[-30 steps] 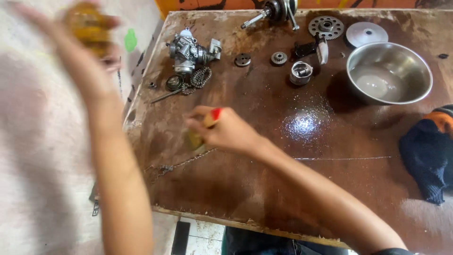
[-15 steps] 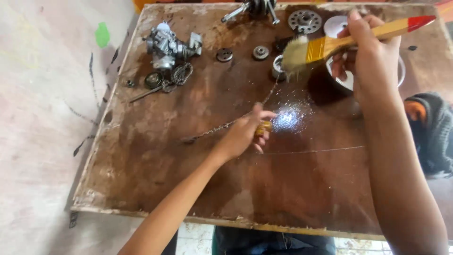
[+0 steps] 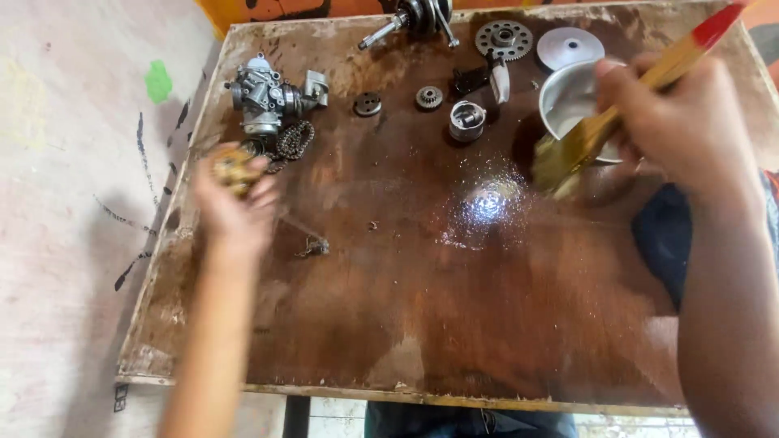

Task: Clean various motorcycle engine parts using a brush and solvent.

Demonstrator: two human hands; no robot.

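1. The left hand [image 3: 231, 199] is closed on a small yellowish lump [image 3: 231, 166], blurred, just below the carburetor [image 3: 264, 93].
2. The right hand [image 3: 690, 122] grips a brush [image 3: 604, 130] by its wooden handle, bristles pointing down just beside the steel bowl [image 3: 568, 97], well right of the carburetor.
3. A loose chain [image 3: 312, 243] lies on the wet brown table [image 3: 454, 308], below the carburetor and near the left hand.
4. A coiled chain [image 3: 294, 139] touches the carburetor's lower right side.
5. Gears [image 3: 428, 97] and a piston [image 3: 466, 120] sit right of the carburetor.
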